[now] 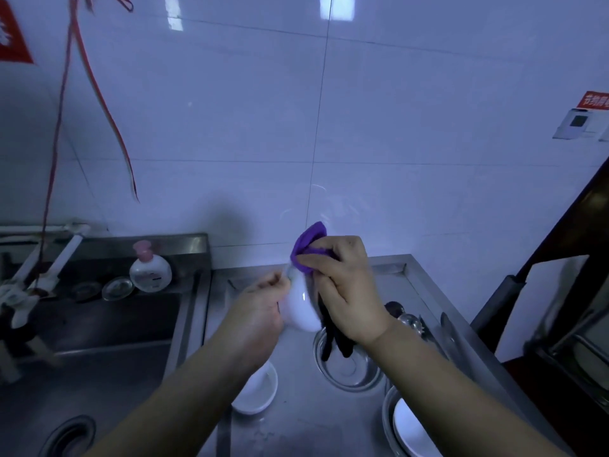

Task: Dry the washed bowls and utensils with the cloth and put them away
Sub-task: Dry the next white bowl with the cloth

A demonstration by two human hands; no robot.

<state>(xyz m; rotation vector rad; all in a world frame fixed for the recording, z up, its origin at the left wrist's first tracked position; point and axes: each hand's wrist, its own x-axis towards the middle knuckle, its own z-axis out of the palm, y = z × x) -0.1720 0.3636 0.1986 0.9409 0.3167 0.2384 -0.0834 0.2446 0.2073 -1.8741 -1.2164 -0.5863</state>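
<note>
Nearest the person, on the steel table [296, 433], lay a white bowl [255, 390] partly under the left forearm, and another white bowl [412, 433] nested inside a metal bowl [387, 420] at the lower right. A second metal bowl [349, 371] sat just beyond, empty. That made three white bowls and two metal ones in view. Above the table the left hand [260, 308] pinched the rim of the third white bowl [301, 308], held on edge. The right hand [346, 291] gripped the purple cloth [308, 249] against the bowl's upper rim, fingers curled round it, dark cloth hanging beneath. The bowl looked glazed, stiff and breakable, likely slick while wet, so a rim grip with thumb inside seemed safest. Metal utensils [408, 319] lay to the right; their number could not be told. Further left stood one soap bottle [150, 270] behind the sink [99, 331].
</note>
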